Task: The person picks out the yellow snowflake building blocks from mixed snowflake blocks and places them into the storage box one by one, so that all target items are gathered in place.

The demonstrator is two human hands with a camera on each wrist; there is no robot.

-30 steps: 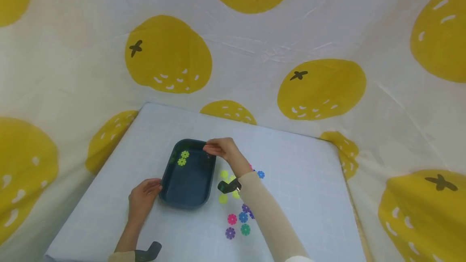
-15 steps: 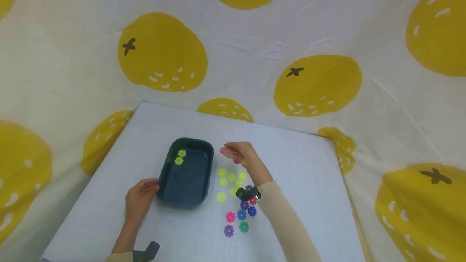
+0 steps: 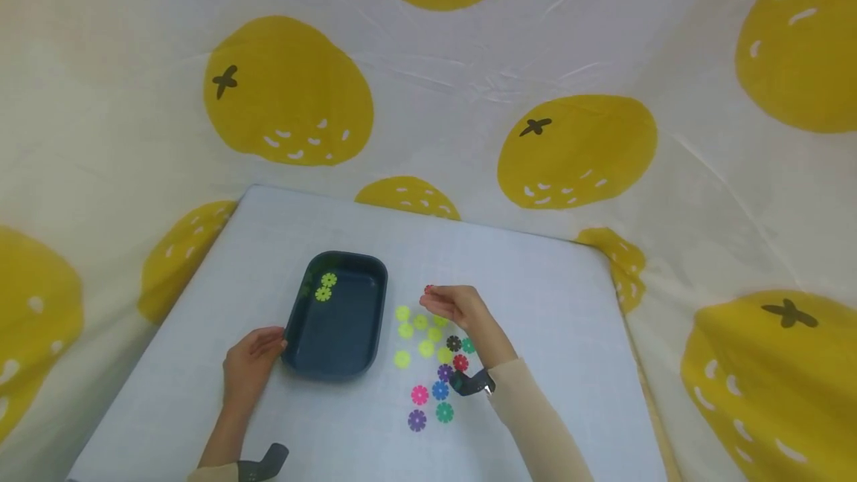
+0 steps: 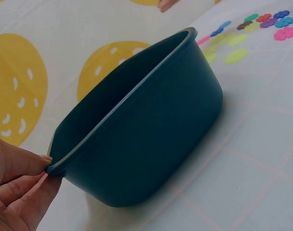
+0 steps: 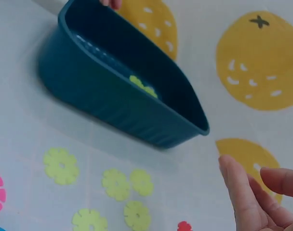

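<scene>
Head view: your left hand [image 3: 251,364] pinches the dark teal, round-cornered tray [image 3: 335,337] by its rim, on white cloth [image 3: 556,333]; your right hand [image 3: 458,305] is apart from it, fingers straight. Your left wrist view hides two yellow-green discs [image 3: 326,287] inside.

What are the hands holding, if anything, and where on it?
The left hand pinches the tray by its rim, toward the near-left corner; the right hand holds nothing.

Tray [image 3: 338,329] from above and both sides

Tray [image 3: 338,337] on table [image 3: 549,303], two discs [image 3: 323,294] inside; loose discs [image 3: 419,322] right of tray.
</scene>
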